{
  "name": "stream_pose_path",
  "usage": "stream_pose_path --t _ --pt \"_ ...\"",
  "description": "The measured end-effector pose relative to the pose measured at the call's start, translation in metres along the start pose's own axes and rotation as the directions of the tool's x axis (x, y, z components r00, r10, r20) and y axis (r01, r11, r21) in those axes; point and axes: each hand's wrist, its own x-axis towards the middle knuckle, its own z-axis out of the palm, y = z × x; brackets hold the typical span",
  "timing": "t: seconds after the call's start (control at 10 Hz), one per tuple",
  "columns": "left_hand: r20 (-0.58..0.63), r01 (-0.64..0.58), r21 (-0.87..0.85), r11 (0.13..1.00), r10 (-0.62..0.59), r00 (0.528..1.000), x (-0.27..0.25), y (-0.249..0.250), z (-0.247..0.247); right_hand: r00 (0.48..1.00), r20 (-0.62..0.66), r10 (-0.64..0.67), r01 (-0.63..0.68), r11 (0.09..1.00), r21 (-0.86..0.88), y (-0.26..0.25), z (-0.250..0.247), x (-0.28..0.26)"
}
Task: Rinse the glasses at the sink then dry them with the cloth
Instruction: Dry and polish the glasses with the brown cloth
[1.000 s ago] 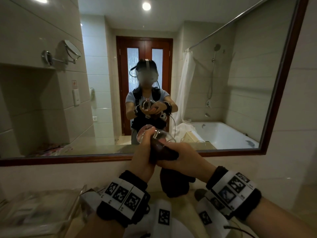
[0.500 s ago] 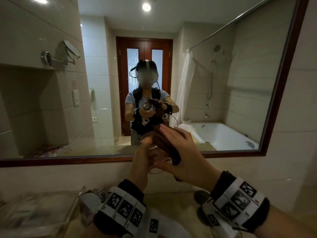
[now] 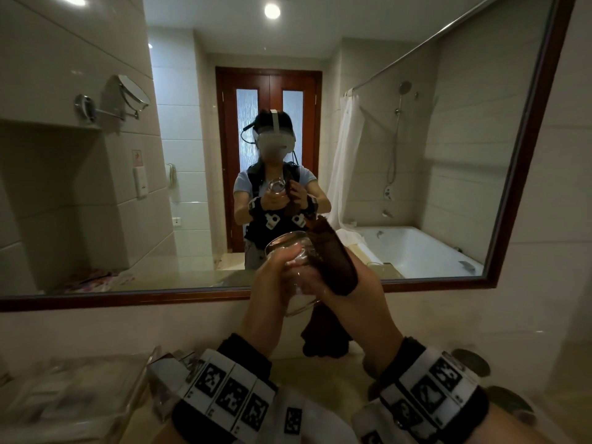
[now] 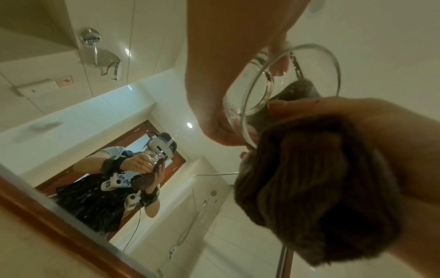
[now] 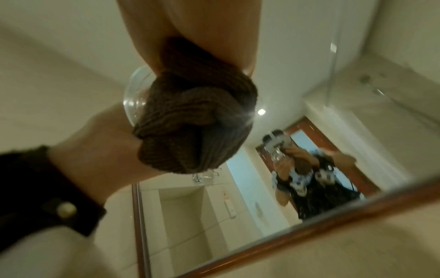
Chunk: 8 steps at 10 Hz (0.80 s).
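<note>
A clear round glass (image 3: 290,248) is held up in front of the mirror, its mouth tilted away and upward. My left hand (image 3: 282,267) grips it round the body from the left. A brown knitted cloth (image 3: 333,261) lies against the glass's right outer wall and sticks up past the rim; its loose end hangs down below. My right hand (image 3: 358,290) holds that cloth against the glass. In the left wrist view the glass (image 4: 285,84) shows its open rim, with the bunched cloth (image 4: 309,188) under it. The right wrist view shows the cloth (image 5: 197,116) covering most of the glass (image 5: 135,97).
A wood-framed mirror (image 3: 128,294) fills the wall ahead, close behind the hands. A clear plastic tray (image 3: 64,395) sits on the counter at the lower left. The white basin rim (image 3: 320,421) lies under my wrists. Dark round items (image 3: 471,363) lie at the right.
Both hands have lifted the glass slightly. The cloth has gone from the glass's mouth to its right outer side, and my right hand has turned with it.
</note>
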Motion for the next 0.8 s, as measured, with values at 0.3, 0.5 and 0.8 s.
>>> stream_pose_path --t 0.3,0.5,0.8 --pt "-0.067 0.277 0.005 0.961 -0.276 0.959 -0.012 0.005 -0.006 0.920 0.098 -0.379 0.385 0.831 -0.402 0.018 0.007 -0.006" --pt "-0.119 0.226 -0.003 0.974 -0.224 0.967 -0.016 -0.001 -0.003 0.942 0.065 -0.328 0.325 0.852 -0.410 0.016 0.014 -0.011" --pt "0.007 0.332 -0.019 0.943 -0.332 0.943 -0.008 -0.001 -0.009 0.981 -0.066 -0.184 0.167 0.965 -0.200 0.017 0.009 -0.003"
